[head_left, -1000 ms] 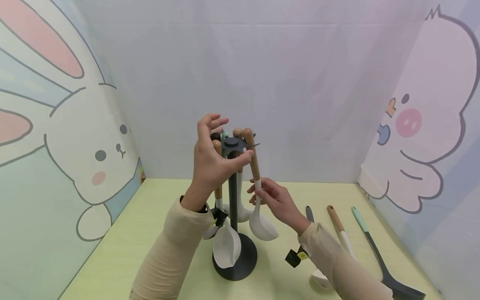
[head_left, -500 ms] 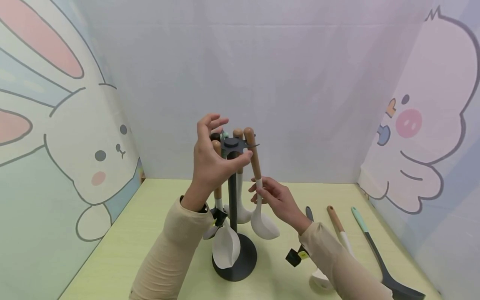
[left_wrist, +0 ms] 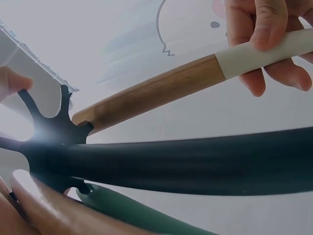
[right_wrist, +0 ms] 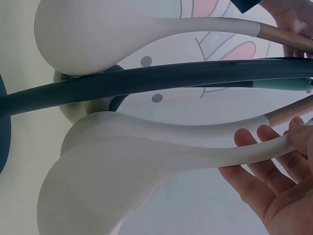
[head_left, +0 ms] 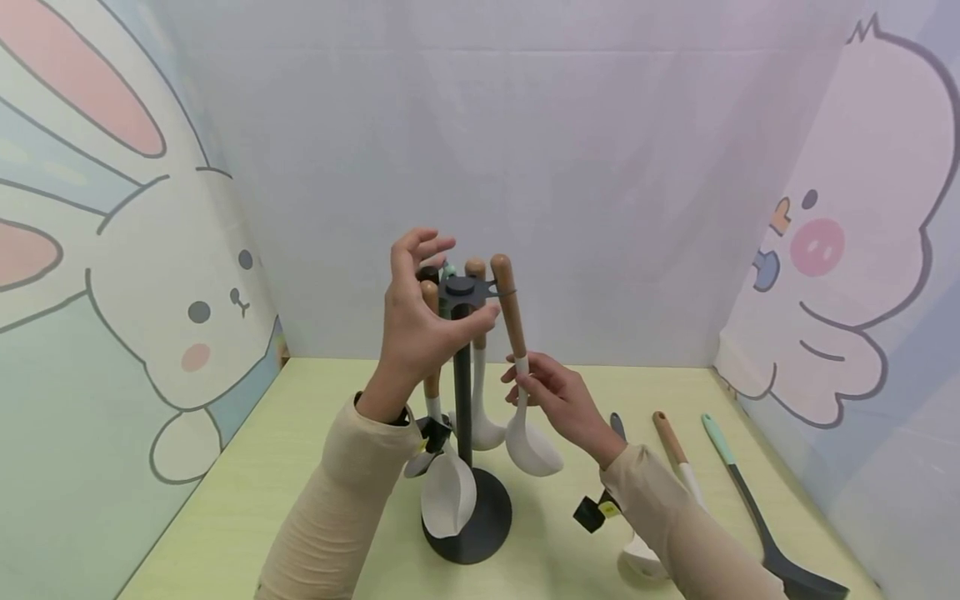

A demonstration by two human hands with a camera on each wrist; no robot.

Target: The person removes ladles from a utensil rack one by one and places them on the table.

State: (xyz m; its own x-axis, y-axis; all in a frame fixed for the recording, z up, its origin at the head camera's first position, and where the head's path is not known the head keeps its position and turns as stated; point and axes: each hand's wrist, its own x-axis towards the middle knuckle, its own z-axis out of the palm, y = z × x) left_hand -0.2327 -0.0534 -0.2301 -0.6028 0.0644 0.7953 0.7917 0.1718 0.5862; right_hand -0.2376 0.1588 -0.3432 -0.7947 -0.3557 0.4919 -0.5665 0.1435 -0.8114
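Observation:
A black utensil stand (head_left: pixel 462 400) with a hooked top stands on the table. My left hand (head_left: pixel 420 325) curves around its top, the thumb (left_wrist: pixel 18 83) at one of the hook prongs in the left wrist view. My right hand (head_left: pixel 558 398) pinches the white neck of a ladle (head_left: pixel 532 450) with a wooden handle. This ladle hangs nearly upright on the stand's right side, the upper handle (left_wrist: pixel 151 95) right beside the hook prongs. Another white ladle (head_left: pixel 487 432) hangs behind it. A white pointed-lip ladle (head_left: pixel 448 493) hangs at the front, its handle partly behind my left hand.
On the table's right lie a dark-handled utensil with a black tag (head_left: pixel 589 513), a white utensil with a wooden handle (head_left: pixel 670 437), and a black utensil with a mint handle (head_left: pixel 753 504). A mint-and-black utensil (right_wrist: pixel 281 84) hangs on the stand. Printed walls surround the table.
My right hand and the ladle have shifted slightly right, bringing the handle toward the outer ends of the prongs. My left hand stays around the stand's top, moving only slightly left.

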